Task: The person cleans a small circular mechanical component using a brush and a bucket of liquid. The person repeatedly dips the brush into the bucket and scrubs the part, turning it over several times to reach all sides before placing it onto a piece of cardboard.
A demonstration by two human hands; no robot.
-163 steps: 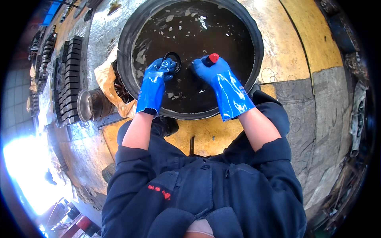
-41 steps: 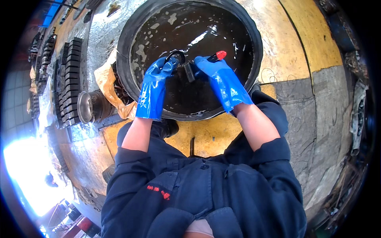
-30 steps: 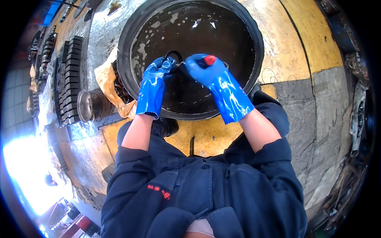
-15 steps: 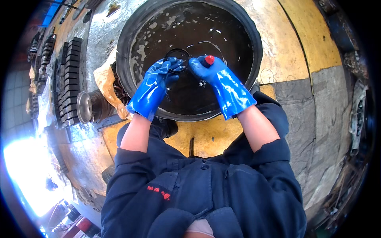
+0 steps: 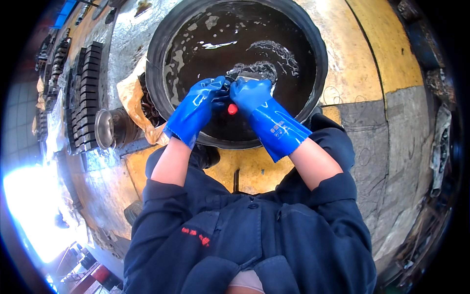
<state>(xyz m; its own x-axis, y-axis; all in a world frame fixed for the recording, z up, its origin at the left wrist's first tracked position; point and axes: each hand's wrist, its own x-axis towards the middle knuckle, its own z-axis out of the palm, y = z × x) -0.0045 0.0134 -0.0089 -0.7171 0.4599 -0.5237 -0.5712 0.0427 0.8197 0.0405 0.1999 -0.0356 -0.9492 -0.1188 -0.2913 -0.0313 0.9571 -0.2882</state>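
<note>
My left hand (image 5: 203, 95), in a long blue rubber glove, is closed round a dark ring-shaped part (image 5: 227, 88), mostly hidden by the fingers. My right hand (image 5: 254, 95), gloved the same way, grips a red-ended tool (image 5: 232, 109); its handle end points toward me. A flat greyish edge shows just beyond the right fingers, and I cannot make out whether it belongs to the tool. Both hands meet over the near half of a round black tub (image 5: 154, 63) of dark liquid (image 5: 235, 29). Ripples and foam spread beyond the right hand.
Left of the tub lies torn brown paper (image 5: 131, 95) with dark metal pieces in it. Beside it sits a metal cylinder (image 5: 104, 128), then a ribbed dark block row (image 5: 89, 98). The floor has yellow plates (image 5: 350, 46) and grey sheets (image 5: 362, 127). My knees flank the tub.
My right hand has turned over and moved slightly left against the left hand, swinging the tool's red end toward me. The ring has become mostly covered. The liquid is now stirred up with foam.
</note>
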